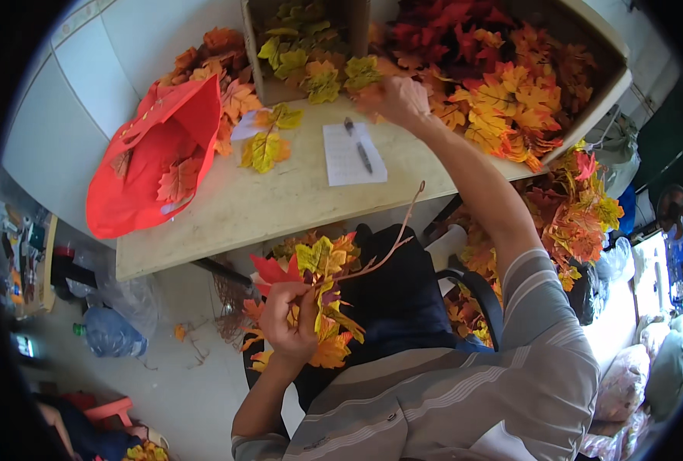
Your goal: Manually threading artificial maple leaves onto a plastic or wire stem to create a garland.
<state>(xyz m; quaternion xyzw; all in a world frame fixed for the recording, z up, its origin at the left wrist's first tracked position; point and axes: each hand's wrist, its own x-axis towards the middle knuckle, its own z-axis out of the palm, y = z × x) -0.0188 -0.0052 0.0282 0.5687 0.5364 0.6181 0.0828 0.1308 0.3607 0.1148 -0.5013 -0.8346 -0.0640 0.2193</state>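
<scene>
- A tiled room (107, 92) framed a pale table (226, 230), its top holding a red bag (145, 184), a sheet of paper (337, 165) and a pen (364, 158), as I watched remotely through the head camera.
- The branch (373, 266) sat above the lap, short of the table's near edge, the left hand (291, 326) closed around it at its leafy part.
- The right hand (403, 100) reached across to the leaves (502, 100) at the mouth of the carton (616, 50); with its fingers blurred, I could not tell whether it gripped one.
- Red, orange and yellow-green foliage already dressed the branch near the left fist, while the forked far end stood bare; I judged the piece partly leafed.
- Plenty remained: the carton was heaped red to yellow, and greener leaves filled the box (253, 58) beside it.
- Fuller bunches (579, 211) hung at the table's right end, perhaps finished, though I could not confirm it.
</scene>
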